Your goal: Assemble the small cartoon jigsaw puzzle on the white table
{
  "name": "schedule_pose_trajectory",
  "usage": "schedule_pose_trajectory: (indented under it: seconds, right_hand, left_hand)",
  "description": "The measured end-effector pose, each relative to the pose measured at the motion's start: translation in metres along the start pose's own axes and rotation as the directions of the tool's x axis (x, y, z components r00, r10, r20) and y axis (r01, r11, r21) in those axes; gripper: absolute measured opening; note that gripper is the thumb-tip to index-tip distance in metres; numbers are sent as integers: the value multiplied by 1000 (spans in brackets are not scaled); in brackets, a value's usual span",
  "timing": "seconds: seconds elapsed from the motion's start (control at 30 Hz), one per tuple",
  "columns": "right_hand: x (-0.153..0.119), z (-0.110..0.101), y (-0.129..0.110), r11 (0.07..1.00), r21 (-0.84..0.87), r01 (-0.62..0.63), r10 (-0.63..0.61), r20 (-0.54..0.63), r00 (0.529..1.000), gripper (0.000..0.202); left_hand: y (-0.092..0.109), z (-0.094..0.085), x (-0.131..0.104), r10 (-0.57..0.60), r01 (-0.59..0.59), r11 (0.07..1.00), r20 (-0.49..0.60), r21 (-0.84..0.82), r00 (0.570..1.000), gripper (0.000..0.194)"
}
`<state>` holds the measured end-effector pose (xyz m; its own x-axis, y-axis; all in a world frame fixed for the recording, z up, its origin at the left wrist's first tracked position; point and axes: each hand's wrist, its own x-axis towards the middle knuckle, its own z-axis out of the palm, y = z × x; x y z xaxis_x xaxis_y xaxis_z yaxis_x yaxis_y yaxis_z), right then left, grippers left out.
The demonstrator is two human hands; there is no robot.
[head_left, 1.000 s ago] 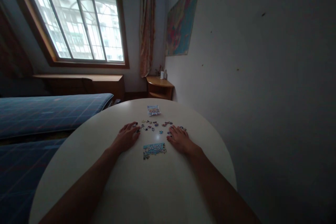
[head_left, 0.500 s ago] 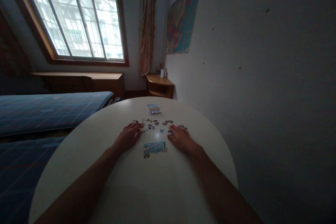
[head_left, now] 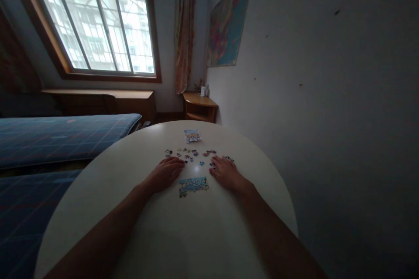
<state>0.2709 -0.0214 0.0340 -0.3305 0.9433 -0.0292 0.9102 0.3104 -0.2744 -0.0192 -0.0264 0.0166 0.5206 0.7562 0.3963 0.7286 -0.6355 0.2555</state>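
Observation:
On a round white table, my left hand [head_left: 166,173] lies with its fingers stretched out to the right. Its fingertips are at a small dark jigsaw piece [head_left: 186,161]; whether they press on it I cannot tell. My right hand [head_left: 225,172] rests flat, fingers a little apart, beside a dark puzzle piece [head_left: 212,165] partly covered by them. Between the hands, nearer me, lies a partly joined puzzle [head_left: 194,184] with a light-blue top strip and an uneven lower edge. A blue loose piece [head_left: 201,163] sits just above it.
Several loose pieces [head_left: 186,150] are scattered beyond my hands, with more pieces [head_left: 229,158] past my right fingers. Farther back lies a small printed picture packet [head_left: 192,135]. The white table [head_left: 196,235] stands near a wall on the right and a blue plaid mattress [head_left: 65,137] on the left.
My left hand has shifted right and slightly nearer me, baring pieces at the left. A small piece has moved right with its fingertips. My right hand has hardly moved.

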Motion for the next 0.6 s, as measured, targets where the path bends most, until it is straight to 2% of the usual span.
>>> schedule_pose_trajectory:
  seconds: [0.27,0.6]
  right_hand:
    - [-2,-4,-3,1000,14,2,-2,8,1000,62]
    - [1,-1,3,999,30,17,-17,-12,1000,60]
  left_hand:
    - [13,-5,1,11,-11,1000,6,-29,1000,34]
    - [12,-3,1,5,-5,999,0,-40,1000,35]
